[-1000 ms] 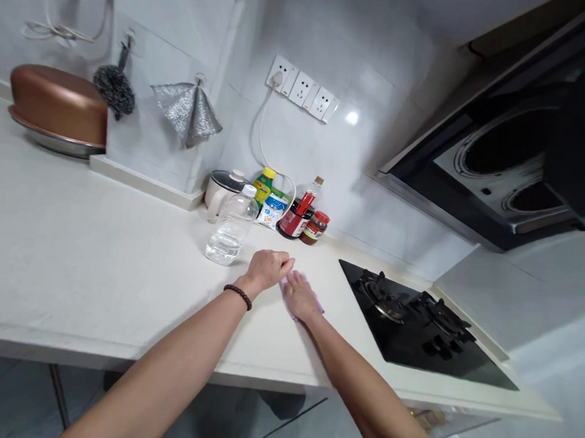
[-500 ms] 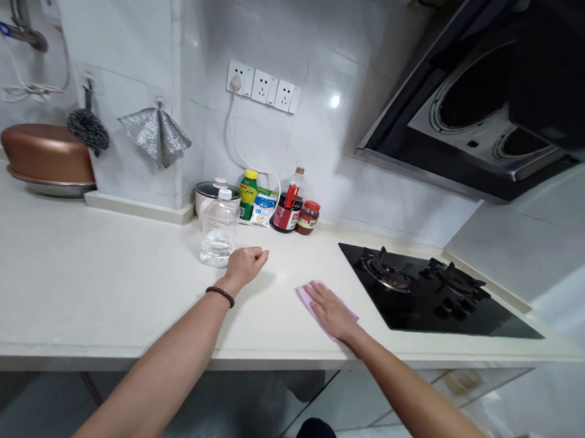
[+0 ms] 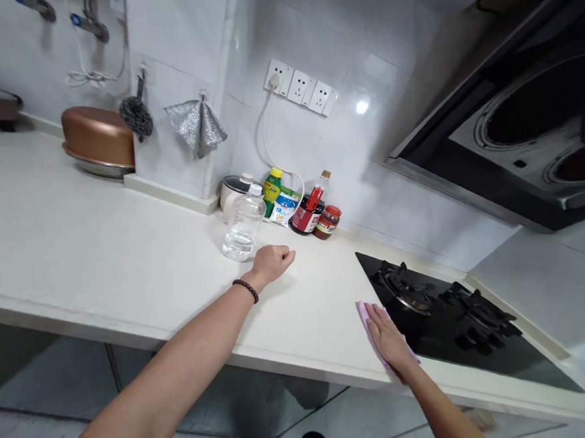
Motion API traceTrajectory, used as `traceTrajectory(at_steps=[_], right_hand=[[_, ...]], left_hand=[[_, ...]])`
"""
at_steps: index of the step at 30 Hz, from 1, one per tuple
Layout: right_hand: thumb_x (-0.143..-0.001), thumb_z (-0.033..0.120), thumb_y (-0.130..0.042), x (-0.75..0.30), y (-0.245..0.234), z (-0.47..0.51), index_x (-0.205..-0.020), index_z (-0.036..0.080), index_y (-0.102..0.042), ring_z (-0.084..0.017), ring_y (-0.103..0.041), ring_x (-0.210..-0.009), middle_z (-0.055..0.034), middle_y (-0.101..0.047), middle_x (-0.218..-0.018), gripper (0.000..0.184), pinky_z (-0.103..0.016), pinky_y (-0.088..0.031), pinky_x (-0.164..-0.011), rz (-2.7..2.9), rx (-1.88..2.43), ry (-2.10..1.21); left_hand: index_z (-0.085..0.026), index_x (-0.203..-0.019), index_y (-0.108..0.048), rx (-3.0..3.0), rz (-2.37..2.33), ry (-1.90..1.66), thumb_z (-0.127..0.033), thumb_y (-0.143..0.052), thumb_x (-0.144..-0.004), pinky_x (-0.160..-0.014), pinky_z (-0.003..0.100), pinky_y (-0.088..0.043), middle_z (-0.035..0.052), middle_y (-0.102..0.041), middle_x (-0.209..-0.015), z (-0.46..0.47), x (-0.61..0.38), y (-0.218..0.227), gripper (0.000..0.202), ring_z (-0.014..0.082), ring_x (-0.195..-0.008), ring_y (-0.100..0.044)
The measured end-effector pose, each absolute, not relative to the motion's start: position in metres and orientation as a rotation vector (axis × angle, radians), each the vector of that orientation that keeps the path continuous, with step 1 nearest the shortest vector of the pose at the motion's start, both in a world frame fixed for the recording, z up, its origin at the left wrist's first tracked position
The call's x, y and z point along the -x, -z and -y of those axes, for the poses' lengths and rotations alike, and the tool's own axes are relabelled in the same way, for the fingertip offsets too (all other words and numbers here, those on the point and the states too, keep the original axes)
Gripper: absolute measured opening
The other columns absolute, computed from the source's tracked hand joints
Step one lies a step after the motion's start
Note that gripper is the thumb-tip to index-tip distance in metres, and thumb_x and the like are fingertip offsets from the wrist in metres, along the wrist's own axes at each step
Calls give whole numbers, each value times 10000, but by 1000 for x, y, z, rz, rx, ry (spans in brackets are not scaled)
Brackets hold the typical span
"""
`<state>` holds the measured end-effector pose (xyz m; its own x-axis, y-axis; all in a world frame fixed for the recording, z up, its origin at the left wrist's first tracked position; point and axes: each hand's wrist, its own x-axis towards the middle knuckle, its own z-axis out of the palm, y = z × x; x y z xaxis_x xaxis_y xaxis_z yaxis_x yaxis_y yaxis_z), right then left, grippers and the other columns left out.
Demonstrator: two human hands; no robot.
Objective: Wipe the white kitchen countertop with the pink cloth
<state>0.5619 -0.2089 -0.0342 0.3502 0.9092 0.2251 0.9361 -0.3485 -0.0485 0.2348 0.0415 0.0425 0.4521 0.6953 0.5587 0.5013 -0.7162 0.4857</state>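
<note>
Cloth point(image 3: 376, 344) lies beneath the flat, outstretched right hand point(image 3: 387, 335).

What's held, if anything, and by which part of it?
The right hand lies flat over the middle of the cloth, with no visible grip. The left hand is closed; nothing shows in it.

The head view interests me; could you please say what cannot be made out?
Head view:
Pink cloth: middle hidden under the right hand.
Left hand: inside hidden by its curled fingers.
Cream pot: partly hidden behind the clear bottle.
Range hood: cut off by the right edge.
Red-lidded jar: label print too small to read.
</note>
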Motion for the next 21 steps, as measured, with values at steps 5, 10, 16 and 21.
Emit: traceTrajectory(at_steps=[5,10,16,21], right_hand=[[-1004,525,-178,-496,22,187,-1550,201,-370,-223,-162,-1520,-48,-321,-1611,663,-450,-148,-1248,1719,2435,138],[-1034,466,-206,-388,1,143,-1573,203,-309,-218,-84,-1532,-36,-172,-1657,609,-442,-105,-1250,1927,2279,-103],[-1041,424,-287,-296,-13,107,-1579,217,-278,-243,-42,-1534,-54,-142,-1665,577,-470,-105,-1246,2195,1920,-321],[-1034,444,-331,-301,-18,118,-1571,272,-291,-236,-69,-1534,-20,-144,-1668,565,-467,-103,-1246,2237,1819,-374]], left_hand=[[-194,-659,-684,-2455,-1003,-1100,-394,-442,-955,-585,300,-229,74,-703,-712,-39,-241,-46,432,179,-666,-571],[-188,-637,-660,-2456,-970,-1125,-400,-439,-952,-582,298,-223,70,-686,-682,-42,-245,-42,439,171,-632,-551],[-185,-582,-583,-2437,-982,-1162,-415,-427,-927,-586,283,-228,41,-609,-595,-49,-236,-35,443,147,-572,-459],[-187,-531,-468,-2400,-992,-1175,-452,-427,-892,-573,275,-211,6,-495,-523,-54,-230,-28,449,130,-550,-372]])
